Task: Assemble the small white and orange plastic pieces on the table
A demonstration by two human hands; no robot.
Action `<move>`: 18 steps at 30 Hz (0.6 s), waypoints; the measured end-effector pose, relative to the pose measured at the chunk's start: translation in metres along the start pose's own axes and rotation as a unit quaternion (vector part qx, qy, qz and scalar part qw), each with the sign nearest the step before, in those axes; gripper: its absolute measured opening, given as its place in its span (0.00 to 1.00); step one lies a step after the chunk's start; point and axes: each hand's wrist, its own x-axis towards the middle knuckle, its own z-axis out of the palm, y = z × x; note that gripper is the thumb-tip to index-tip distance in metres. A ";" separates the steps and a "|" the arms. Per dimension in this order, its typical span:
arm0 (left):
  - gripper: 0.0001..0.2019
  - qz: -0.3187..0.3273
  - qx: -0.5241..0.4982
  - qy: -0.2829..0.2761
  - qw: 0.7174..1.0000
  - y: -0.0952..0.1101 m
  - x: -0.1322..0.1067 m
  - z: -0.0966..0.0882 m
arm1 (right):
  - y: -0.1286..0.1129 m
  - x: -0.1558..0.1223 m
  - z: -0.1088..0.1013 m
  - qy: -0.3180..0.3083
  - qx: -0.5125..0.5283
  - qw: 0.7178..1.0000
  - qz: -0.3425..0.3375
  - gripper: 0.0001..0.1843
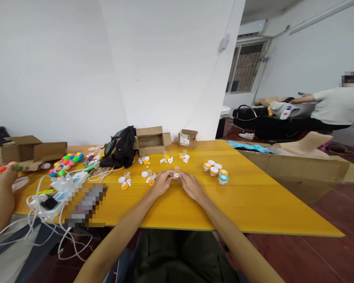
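Note:
My left hand (163, 182) and my right hand (191, 186) meet over the middle of the table. Between their fingertips they grip a small white perforated piece (176, 175); its exact kind is too small to make out. Just behind it stands a clear plastic cup (177, 168). To the left of my left hand lies a set of loose parts: a clear cup (149, 173), a white disc (144, 174) and a yellow ring (151, 183). Right of my right hand, several lidded cups stand together, among them a teal-lidded cup (223, 179) and an orange-lidded cup (207, 166).
More sets of cups and discs, one with a yellow ring (124, 186), lie around. Behind are an open cardboard box (151, 141), a smaller box (188, 139) and a black bag (120, 149). Leftward lie cables, a power strip (54, 200), colourful balls (66, 161) and another person's hand (4, 179).

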 end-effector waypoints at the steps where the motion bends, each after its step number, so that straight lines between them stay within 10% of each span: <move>1: 0.10 0.000 -0.003 0.000 1.000 0.001 0.000 0.000 | 0.000 0.000 -0.001 -0.002 0.001 1.000 -0.001 0.13; 18: 0.11 0.010 0.038 0.025 0.999 -0.002 0.001 0.001 | -0.013 0.002 -0.013 0.000 0.059 0.998 0.024 0.17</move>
